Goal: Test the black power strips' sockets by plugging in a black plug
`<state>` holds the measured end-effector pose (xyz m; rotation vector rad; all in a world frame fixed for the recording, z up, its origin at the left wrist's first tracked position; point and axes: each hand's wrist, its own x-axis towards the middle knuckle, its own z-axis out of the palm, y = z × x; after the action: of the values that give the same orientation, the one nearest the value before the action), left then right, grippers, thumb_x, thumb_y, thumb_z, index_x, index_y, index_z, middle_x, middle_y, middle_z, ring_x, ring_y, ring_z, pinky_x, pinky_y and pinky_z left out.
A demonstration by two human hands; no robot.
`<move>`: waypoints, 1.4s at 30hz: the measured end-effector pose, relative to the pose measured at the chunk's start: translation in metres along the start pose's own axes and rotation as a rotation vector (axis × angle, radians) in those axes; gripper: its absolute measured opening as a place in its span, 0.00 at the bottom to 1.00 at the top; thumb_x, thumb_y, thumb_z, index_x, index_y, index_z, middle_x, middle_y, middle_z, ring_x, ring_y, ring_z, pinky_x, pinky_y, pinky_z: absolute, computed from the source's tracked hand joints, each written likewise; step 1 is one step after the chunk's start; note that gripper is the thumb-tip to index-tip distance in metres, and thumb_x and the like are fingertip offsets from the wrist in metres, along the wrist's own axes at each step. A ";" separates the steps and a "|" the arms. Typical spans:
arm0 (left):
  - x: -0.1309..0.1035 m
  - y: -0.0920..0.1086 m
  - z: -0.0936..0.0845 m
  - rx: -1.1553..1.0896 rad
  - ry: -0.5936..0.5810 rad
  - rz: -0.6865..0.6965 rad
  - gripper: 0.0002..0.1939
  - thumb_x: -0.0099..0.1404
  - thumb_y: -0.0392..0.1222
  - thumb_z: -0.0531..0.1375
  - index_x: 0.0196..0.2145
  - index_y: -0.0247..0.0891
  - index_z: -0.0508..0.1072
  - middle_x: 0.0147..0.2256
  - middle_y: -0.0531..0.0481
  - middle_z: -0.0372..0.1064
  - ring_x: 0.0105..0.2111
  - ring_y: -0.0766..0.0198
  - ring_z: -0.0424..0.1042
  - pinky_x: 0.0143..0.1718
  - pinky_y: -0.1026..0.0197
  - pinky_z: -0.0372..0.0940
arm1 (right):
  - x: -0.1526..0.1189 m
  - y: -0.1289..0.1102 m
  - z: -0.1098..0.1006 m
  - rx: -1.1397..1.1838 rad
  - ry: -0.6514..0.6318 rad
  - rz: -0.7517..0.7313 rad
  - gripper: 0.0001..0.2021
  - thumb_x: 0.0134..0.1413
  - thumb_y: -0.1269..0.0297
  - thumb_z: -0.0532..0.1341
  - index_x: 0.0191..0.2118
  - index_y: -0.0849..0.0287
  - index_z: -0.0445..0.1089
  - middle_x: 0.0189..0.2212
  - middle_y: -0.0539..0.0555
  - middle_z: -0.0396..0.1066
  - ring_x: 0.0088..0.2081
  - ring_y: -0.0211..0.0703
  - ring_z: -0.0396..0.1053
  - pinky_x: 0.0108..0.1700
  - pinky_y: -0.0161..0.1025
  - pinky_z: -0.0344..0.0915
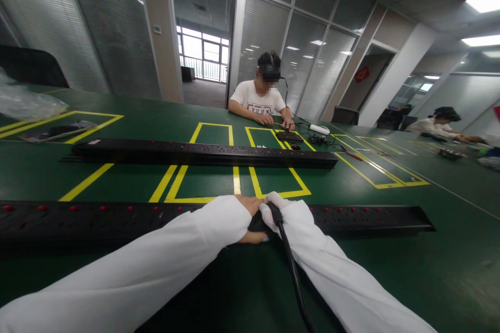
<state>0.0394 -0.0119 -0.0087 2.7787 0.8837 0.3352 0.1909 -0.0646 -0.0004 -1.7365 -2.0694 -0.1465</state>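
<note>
A long black power strip (351,221) with a row of red dots and sockets lies across the green table in front of me. My left hand (250,204), bare, is wrapped round its middle, with the thumb along the near side. Right beside it, my right hand (278,200) in a white glove is closed on a black cable plug (276,213) over the strip. Whether the plug sits in a socket is hidden by my hands. Its thick black cable (291,257) runs down toward me between my white sleeves.
Another black power strip (211,154) lies parallel farther back, across yellow tape markings (86,183). A person (258,98) opposite handles small things near cables and a white power strip (319,129). Clear plastic wrap (29,101) is at the left; another person (439,124) sits far right.
</note>
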 end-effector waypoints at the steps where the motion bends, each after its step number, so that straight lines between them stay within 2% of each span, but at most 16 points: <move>1: -0.001 0.002 -0.002 0.006 -0.001 -0.003 0.31 0.45 0.60 0.56 0.44 0.42 0.61 0.40 0.50 0.68 0.38 0.54 0.68 0.39 0.56 0.62 | -0.001 0.000 0.000 -0.033 0.012 -0.015 0.12 0.52 0.55 0.48 0.30 0.55 0.64 0.16 0.45 0.63 0.16 0.31 0.58 0.20 0.30 0.45; 4: -0.004 0.006 -0.009 0.010 -0.028 0.016 0.31 0.47 0.58 0.55 0.48 0.44 0.58 0.41 0.51 0.68 0.39 0.54 0.68 0.39 0.56 0.62 | -0.006 0.002 0.000 -0.189 0.043 -0.106 0.13 0.50 0.55 0.48 0.32 0.55 0.65 0.22 0.48 0.67 0.19 0.33 0.60 0.21 0.32 0.43; 6: -0.006 0.008 -0.013 0.002 -0.038 0.022 0.30 0.48 0.57 0.55 0.48 0.45 0.58 0.41 0.51 0.68 0.39 0.54 0.68 0.38 0.57 0.62 | -0.006 0.002 0.000 -0.208 0.055 -0.128 0.13 0.50 0.56 0.49 0.33 0.55 0.66 0.23 0.49 0.67 0.20 0.34 0.61 0.21 0.33 0.43; 9: -0.007 0.008 -0.015 -0.008 -0.038 0.018 0.29 0.49 0.57 0.55 0.47 0.44 0.60 0.41 0.50 0.68 0.39 0.55 0.68 0.38 0.58 0.62 | -0.003 0.002 -0.002 -0.030 0.058 -0.011 0.11 0.50 0.56 0.50 0.32 0.54 0.66 0.18 0.46 0.64 0.17 0.31 0.58 0.20 0.30 0.45; 13: -0.003 0.005 -0.005 0.005 -0.035 0.008 0.30 0.47 0.59 0.55 0.45 0.42 0.62 0.40 0.48 0.68 0.38 0.54 0.68 0.38 0.57 0.62 | -0.002 0.002 -0.005 0.286 0.031 0.136 0.10 0.50 0.58 0.50 0.29 0.55 0.66 0.13 0.44 0.59 0.15 0.31 0.56 0.18 0.28 0.48; 15: -0.002 0.002 0.001 0.006 -0.015 0.005 0.33 0.46 0.60 0.55 0.48 0.42 0.59 0.42 0.48 0.67 0.39 0.54 0.67 0.40 0.57 0.62 | -0.006 0.005 -0.008 0.431 0.140 0.184 0.11 0.50 0.57 0.50 0.31 0.56 0.66 0.14 0.45 0.61 0.17 0.32 0.60 0.20 0.28 0.54; 18: -0.001 -0.002 0.007 0.016 0.008 -0.002 0.37 0.46 0.62 0.55 0.52 0.43 0.56 0.45 0.48 0.65 0.41 0.54 0.66 0.43 0.56 0.60 | -0.013 0.017 -0.018 0.564 0.369 0.220 0.14 0.50 0.55 0.50 0.37 0.57 0.65 0.20 0.48 0.66 0.22 0.34 0.65 0.26 0.30 0.61; 20: -0.002 -0.005 0.008 0.023 0.007 0.006 0.38 0.46 0.62 0.54 0.52 0.43 0.56 0.45 0.47 0.65 0.42 0.54 0.66 0.43 0.56 0.60 | -0.014 0.029 -0.025 0.604 0.405 0.218 0.14 0.50 0.55 0.50 0.36 0.58 0.65 0.22 0.49 0.67 0.24 0.35 0.65 0.28 0.30 0.61; 22: -0.002 -0.005 0.008 0.043 0.012 0.028 0.38 0.47 0.62 0.54 0.53 0.41 0.56 0.46 0.46 0.64 0.43 0.55 0.65 0.45 0.55 0.58 | -0.013 0.039 -0.029 0.617 0.308 0.241 0.13 0.51 0.56 0.50 0.32 0.59 0.65 0.21 0.49 0.67 0.23 0.34 0.65 0.27 0.30 0.61; 24: 0.000 -0.002 0.008 0.095 0.044 0.032 0.38 0.48 0.62 0.54 0.53 0.40 0.56 0.47 0.45 0.63 0.45 0.54 0.63 0.48 0.51 0.54 | -0.011 0.046 -0.028 0.584 0.142 0.281 0.14 0.51 0.55 0.50 0.30 0.59 0.66 0.18 0.48 0.65 0.21 0.34 0.64 0.24 0.29 0.60; 27: 0.005 0.009 0.007 0.189 0.114 0.011 0.38 0.47 0.65 0.52 0.50 0.36 0.59 0.46 0.41 0.64 0.47 0.51 0.61 0.51 0.44 0.46 | -0.009 0.047 -0.024 0.408 -0.006 0.267 0.13 0.51 0.56 0.50 0.29 0.58 0.67 0.16 0.46 0.64 0.19 0.33 0.63 0.22 0.27 0.57; 30: 0.014 0.025 0.007 0.212 0.169 0.069 0.36 0.49 0.66 0.49 0.46 0.35 0.62 0.43 0.42 0.66 0.46 0.51 0.61 0.51 0.44 0.45 | -0.007 0.041 -0.023 0.131 -0.009 0.151 0.12 0.50 0.55 0.51 0.30 0.55 0.68 0.16 0.46 0.65 0.19 0.32 0.62 0.21 0.28 0.54; 34: 0.023 0.037 0.008 0.147 0.089 0.090 0.33 0.48 0.67 0.49 0.41 0.37 0.65 0.40 0.43 0.67 0.42 0.53 0.64 0.50 0.46 0.49 | -0.005 0.033 -0.026 -0.097 0.012 0.009 0.12 0.49 0.54 0.52 0.33 0.53 0.68 0.17 0.46 0.65 0.19 0.33 0.62 0.21 0.28 0.51; 38: 0.023 0.040 0.003 0.064 0.016 0.032 0.31 0.46 0.63 0.54 0.41 0.37 0.65 0.40 0.43 0.67 0.41 0.52 0.66 0.47 0.49 0.56 | -0.009 0.028 -0.025 -0.103 0.027 -0.013 0.15 0.49 0.54 0.52 0.41 0.50 0.67 0.21 0.46 0.68 0.21 0.33 0.64 0.23 0.28 0.54; 42: 0.019 0.039 0.000 0.038 0.039 0.018 0.28 0.50 0.60 0.53 0.40 0.36 0.64 0.38 0.43 0.67 0.39 0.53 0.67 0.42 0.52 0.61 | -0.010 0.031 -0.022 -0.026 0.065 -0.003 0.19 0.51 0.55 0.49 0.48 0.52 0.64 0.22 0.48 0.69 0.21 0.35 0.65 0.25 0.30 0.58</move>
<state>0.0757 -0.0321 0.0043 2.8253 0.8828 0.3808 0.2273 -0.0749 0.0093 -1.7203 -2.0327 -0.2288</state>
